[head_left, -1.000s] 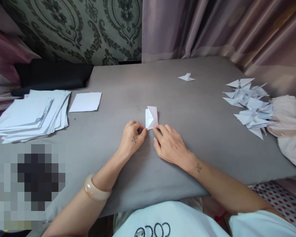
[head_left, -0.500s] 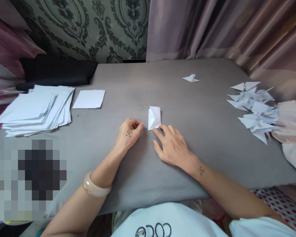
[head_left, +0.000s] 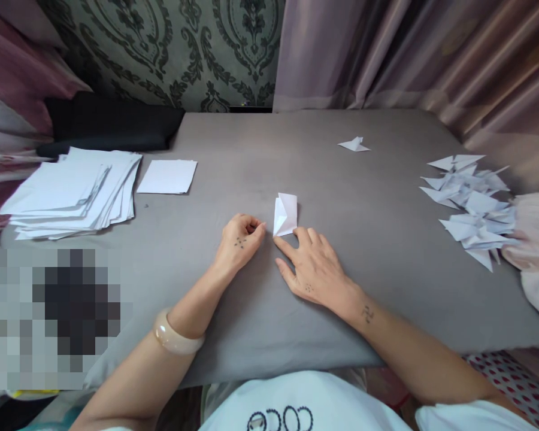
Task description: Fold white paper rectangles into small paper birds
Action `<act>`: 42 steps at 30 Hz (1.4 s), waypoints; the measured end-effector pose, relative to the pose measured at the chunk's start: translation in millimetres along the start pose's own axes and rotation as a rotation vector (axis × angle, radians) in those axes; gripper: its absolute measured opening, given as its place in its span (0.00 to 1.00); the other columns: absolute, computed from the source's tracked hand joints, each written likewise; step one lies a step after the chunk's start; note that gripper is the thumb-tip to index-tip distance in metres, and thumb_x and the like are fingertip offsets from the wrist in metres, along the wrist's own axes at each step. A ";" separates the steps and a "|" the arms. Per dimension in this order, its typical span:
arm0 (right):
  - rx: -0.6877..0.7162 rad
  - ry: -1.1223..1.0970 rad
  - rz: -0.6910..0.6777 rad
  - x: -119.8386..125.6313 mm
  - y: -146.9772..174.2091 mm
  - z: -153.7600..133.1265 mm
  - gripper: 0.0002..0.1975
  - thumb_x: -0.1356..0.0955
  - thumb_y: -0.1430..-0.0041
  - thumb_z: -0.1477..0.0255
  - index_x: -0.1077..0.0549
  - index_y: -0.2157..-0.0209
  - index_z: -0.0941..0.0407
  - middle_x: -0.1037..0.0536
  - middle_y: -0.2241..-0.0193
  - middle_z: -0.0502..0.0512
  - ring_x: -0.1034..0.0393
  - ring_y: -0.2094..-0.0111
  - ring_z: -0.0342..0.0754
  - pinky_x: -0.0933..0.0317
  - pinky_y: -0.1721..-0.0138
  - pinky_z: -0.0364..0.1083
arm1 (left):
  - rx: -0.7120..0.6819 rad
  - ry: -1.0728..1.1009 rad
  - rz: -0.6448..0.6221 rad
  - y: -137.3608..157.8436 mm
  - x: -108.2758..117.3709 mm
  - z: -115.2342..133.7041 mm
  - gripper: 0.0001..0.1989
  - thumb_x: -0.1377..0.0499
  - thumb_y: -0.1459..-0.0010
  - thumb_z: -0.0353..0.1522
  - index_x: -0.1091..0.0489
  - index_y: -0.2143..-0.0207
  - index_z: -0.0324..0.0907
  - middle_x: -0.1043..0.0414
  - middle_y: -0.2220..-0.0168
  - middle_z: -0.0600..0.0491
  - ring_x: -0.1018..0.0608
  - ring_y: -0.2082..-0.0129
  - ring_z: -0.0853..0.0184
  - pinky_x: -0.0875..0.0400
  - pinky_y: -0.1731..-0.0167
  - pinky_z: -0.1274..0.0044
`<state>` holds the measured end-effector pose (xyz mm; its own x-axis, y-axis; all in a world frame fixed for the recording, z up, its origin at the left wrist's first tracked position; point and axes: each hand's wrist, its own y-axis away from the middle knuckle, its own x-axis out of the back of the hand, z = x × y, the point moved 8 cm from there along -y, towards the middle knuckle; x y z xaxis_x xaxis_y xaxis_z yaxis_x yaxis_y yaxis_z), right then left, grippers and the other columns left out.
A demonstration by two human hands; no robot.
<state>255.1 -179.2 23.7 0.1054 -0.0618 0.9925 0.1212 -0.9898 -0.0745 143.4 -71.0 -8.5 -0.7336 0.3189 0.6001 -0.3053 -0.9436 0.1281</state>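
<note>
A small white sheet of folded paper [head_left: 288,214] lies on the grey cloth in front of me, with a slanted flap along its left side. My right hand [head_left: 318,266] rests palm down just below it, fingers spread, the index fingertip at the paper's lower left corner. To the left, my left hand [head_left: 239,240] lies on its side on the cloth, apart from the paper. Its fingers are curled in and the thumb is pressed to the index finger; nothing shows between them.
On the left are a large stack of white paper [head_left: 67,194], a smaller pile of square sheets [head_left: 168,176] and a black folded item [head_left: 117,126]. One folded paper piece [head_left: 354,144] sits at the back; several more folded pieces [head_left: 471,203] are heaped on the right, beside pale fabric [head_left: 536,233].
My right index fingertip has slid left along the paper's lower edge to its corner. My left hand keeps the same pose. The whole view has shifted slightly.
</note>
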 end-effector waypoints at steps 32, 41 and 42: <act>-0.387 -0.965 0.429 -23.6 -13.6 97.0 0.19 0.36 0.41 0.74 0.33 0.47 0.51 0.22 0.59 0.53 0.25 0.64 0.44 0.30 0.57 0.48 | -0.868 -0.615 0.145 31.2 -16.2 51.0 0.17 0.46 0.41 0.24 0.28 0.51 0.45 0.34 0.49 0.42 0.34 0.53 0.55 0.36 0.57 0.64; -0.266 -1.056 0.446 -16.9 -23.2 89.4 0.27 0.37 0.43 0.78 0.38 0.42 0.50 0.34 0.42 0.58 0.28 0.52 0.45 0.30 0.56 0.46 | -1.056 -0.759 0.109 49.8 -35.4 64.1 0.10 0.49 0.35 0.26 0.28 0.58 0.40 0.23 0.54 0.47 0.27 0.51 0.59 0.40 0.54 0.67; -0.260 -0.943 0.493 -6.8 -18.3 88.1 0.24 0.38 0.44 0.79 0.35 0.45 0.51 0.32 0.45 0.58 0.28 0.53 0.45 0.31 0.57 0.45 | -1.049 -0.758 0.098 48.9 -36.4 63.7 0.10 0.49 0.35 0.26 0.28 0.58 0.40 0.24 0.52 0.47 0.27 0.50 0.59 0.40 0.52 0.66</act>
<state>339.1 -149.4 9.8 0.8119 -0.4454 0.3775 -0.3420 -0.8868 -0.3107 193.9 -134.4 26.2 -0.3608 -0.2020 0.9105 -0.8503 -0.3298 -0.4101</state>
